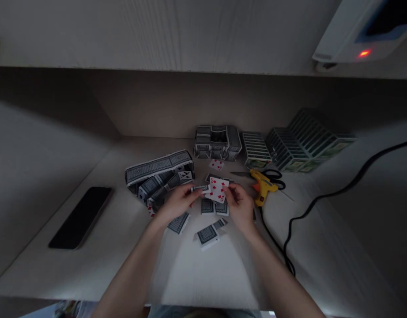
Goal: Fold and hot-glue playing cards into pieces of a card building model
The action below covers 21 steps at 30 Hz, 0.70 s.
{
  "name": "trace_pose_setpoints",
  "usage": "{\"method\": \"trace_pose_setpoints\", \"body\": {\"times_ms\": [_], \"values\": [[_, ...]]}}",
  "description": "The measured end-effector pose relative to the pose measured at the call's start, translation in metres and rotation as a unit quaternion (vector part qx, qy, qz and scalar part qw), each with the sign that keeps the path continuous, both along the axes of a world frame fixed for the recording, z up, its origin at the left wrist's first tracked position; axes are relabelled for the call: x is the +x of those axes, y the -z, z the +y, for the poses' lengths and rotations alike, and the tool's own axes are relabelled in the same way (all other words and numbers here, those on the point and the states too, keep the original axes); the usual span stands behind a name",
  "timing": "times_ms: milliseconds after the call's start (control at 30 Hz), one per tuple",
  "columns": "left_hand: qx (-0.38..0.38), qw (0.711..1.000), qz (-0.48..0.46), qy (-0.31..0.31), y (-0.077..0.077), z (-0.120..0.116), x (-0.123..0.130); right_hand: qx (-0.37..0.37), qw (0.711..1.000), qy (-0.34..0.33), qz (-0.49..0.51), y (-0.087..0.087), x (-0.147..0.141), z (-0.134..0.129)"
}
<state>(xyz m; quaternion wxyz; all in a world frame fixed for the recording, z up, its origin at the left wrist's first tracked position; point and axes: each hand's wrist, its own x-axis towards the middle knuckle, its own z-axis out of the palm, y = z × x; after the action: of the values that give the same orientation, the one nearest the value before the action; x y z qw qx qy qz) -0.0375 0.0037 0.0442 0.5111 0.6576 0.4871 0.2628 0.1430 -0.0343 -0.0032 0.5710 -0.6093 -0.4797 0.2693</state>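
We pinch one diamonds card (217,191), white with red pips, in our right hand (241,206) at five o'clock from centre; our left hand (177,202) grips one patterned card (203,188). One glue gun (264,185) lies at four, one smartphone (81,218) at eight.

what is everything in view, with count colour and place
smartphone: one, black, left
patterned card structures: two, grey, left of centre and back centre
slatted structures: several, greenish, back right
glue gun: one, yellow, right of centre
scissors: one pair, black-handled, partly behind glue gun
cable: one, black, right
loose card pieces: several, mostly grey, around centre
device: one, white, upper right
tabletop: one, pale, beneath
left hand: one, bare, holding small card piece
right hand: one, bare, holding red diamond card
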Motion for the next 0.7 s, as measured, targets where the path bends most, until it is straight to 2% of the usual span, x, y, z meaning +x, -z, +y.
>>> {"method": "trace_pose_setpoints", "body": {"times_ms": [133, 333, 700], "values": [[-0.021, 0.999, 0.003, 0.026, -0.001, -0.002, 0.003, -0.004, 0.999, -0.039, 0.029, 0.000, -0.004, -0.001], [-0.075, 0.995, -0.027, 0.064, -0.004, -0.005, 0.002, -0.004, 0.988, -0.115, 0.107, -0.010, -0.010, -0.004], [-0.074, 0.995, -0.003, 0.068, -0.006, -0.004, 0.000, -0.015, 0.987, -0.110, 0.112, -0.022, -0.012, -0.009]]}}
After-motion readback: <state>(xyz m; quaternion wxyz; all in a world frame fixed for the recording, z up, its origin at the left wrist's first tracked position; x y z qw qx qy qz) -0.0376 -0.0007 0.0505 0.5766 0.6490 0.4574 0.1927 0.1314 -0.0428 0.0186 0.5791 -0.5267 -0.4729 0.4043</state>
